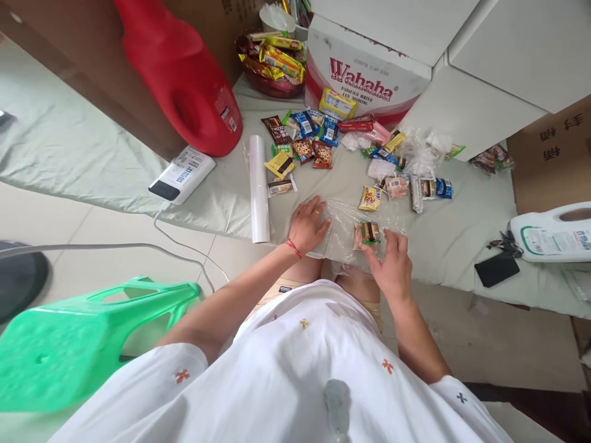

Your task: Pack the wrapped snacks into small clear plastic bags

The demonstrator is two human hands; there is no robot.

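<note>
Small snack packet (368, 234), brown w/ green edge, lies on the clear plastic film (339, 216) at the near edge of the pale cloth (92, 154), directly in front of the person. I cannot tell if the packet is on top of the film or already under a fold of it. Its long axis goes approx. left to right across the view.

The right hand (393, 266) is the nearer one: the fingertips reach the packet's near side and right end, so the packet is just ahead of that hand. The fingers are bent, but I cannot tell if they pinch packet/film or only touch. The left hand (308, 226) is flat and spread on the left part of the film, palm down, holding nothing; the packet is to its right, near but not touching. The hands are apart, w/ the packet between them.

Further out: a white film roll (258, 187) lies left of the left hand, long axis pointing away from the person. A cookie packet (370, 198) is just beyond the film, then many loose snacks (323, 144), a Wahaha box (364, 77) and a red jug (184, 80) behind. A black phone (497, 269) is well to the right.
</note>
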